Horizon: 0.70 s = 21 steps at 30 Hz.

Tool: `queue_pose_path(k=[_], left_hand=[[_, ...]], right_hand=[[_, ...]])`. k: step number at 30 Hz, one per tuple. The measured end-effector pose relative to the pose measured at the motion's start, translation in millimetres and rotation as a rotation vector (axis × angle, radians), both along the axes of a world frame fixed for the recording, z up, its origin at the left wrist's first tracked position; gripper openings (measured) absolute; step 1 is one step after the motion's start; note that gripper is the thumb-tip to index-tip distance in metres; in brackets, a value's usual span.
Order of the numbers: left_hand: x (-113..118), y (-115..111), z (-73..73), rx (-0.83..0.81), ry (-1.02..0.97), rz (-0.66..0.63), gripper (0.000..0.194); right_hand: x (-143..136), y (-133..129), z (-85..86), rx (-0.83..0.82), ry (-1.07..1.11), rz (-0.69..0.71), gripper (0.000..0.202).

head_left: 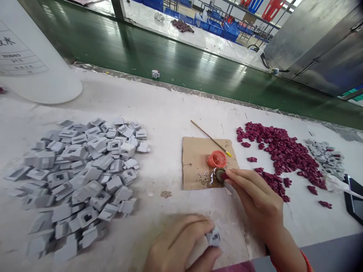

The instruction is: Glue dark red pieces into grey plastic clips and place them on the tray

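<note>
Close to the table's near edge, my left hand (184, 241) pinches a small grey plastic part (213, 237) between thumb and fingers. My right hand (256, 200) is closed on a small maroon plastic piece (224, 176), held at a bottle cap (219, 175). Whether the piece touches the inside of the cap I cannot tell. The cap rests on a wet patch of a cardboard sheet (195, 153). Just behind it stands a small red-orange cup (216, 159). A thin stick with a yellow tip (211, 138) lies across the cardboard's far edge.
A large heap of grey parts (87, 166) covers the left side. Maroon pieces (283, 151) are piled on the right, beside more grey parts (326, 156) and a dark device (354, 196). A white container (36, 71) stands far left. Beyond runs a green conveyor belt (181, 64).
</note>
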State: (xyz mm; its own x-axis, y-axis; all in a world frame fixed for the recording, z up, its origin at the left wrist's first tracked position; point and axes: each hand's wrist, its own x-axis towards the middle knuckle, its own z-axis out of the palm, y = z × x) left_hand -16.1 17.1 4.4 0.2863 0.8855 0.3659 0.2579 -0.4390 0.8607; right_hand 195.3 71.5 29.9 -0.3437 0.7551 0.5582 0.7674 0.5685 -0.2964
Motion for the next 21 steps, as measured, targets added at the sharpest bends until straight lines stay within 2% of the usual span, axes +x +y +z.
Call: queue_pose_path(k=[2, 4, 6, 9, 13, 17, 21], left_hand=[[-0.2, 1.5, -3.1, 0.137, 0.125, 0.061, 0.029], [2.0, 0.7, -5.1, 0.196, 0.190, 0.110, 0.028], [5.3, -1.2, -5.7, 0.204, 0.222, 0.146, 0.026], [9.5, -3.6, -5.3, 0.196, 0.235, 0.174, 0.024], [11.2, -4.9, -5.0, 0.206, 0.234, 0.168, 0.022], [9.8, -6.0, -3.5, 0.190, 0.226, 0.164, 0.022], [8.8, -6.4, -2.5, 0.179, 0.221, 0.154, 0.021]], right_hand=[[-0.5, -0.3, 2.3, 0.017, 0.001, -0.012, 0.028], [-1.6, -4.2, 5.6, 0.029, 0.013, -0.033, 0.028], [-4.6, -13.2, 8.7, 0.006, 0.069, -0.062, 0.029], [-15.1, -34.2, 10.2, -0.111, 0.246, -0.102, 0.023], [-34.7, -59.3, 2.7, -0.180, 0.435, -0.084, 0.019], [-43.9, -68.3, -7.5, -0.172, 0.473, -0.075, 0.023], [-41.0, -68.6, -9.6, -0.198, 0.431, -0.023, 0.025]])
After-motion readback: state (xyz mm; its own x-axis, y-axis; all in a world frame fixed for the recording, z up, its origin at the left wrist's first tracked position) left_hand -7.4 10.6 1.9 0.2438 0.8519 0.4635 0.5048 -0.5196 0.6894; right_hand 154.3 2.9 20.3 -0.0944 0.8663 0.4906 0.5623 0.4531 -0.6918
